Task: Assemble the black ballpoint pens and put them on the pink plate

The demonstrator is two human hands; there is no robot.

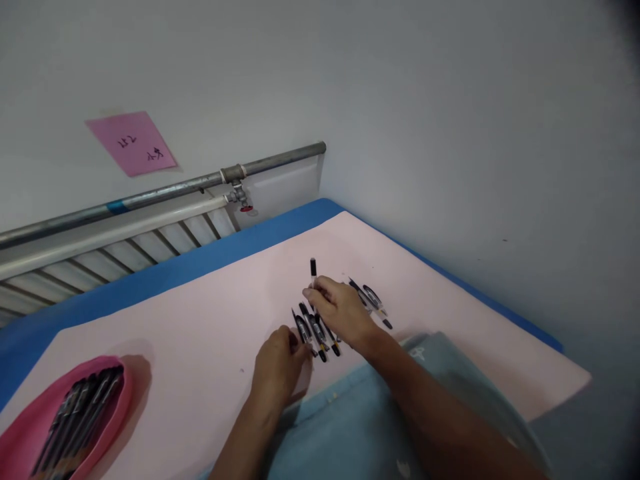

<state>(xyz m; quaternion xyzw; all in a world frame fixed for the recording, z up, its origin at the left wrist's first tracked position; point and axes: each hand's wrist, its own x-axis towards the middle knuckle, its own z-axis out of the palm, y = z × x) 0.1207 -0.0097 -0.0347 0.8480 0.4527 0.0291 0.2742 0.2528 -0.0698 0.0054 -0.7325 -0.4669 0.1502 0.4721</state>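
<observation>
My right hand [336, 305] pinches a pen [313, 268] between thumb and fingers, its black end pointing up and away from me. Beneath and beside it lies a group of black and clear pen parts [319, 333], some with yellow bands. My left hand [281, 360] rests at the left edge of this group, fingers curled, its fingertips touching a pen piece [304, 331]. Whether the left fingers grip that piece is partly hidden. To the right of my right hand lie several more pen parts and caps [373, 300], partly behind the hand.
A pink basket [127, 390] at the lower left holds several dark pens [83, 413]. Pale pink sheeting [200, 333] covers the blue table [280, 227]. Walls stand behind and right, with a pipe [175, 193], a valve [245, 208] and a radiator [125, 250]. A pink note [133, 143] hangs there.
</observation>
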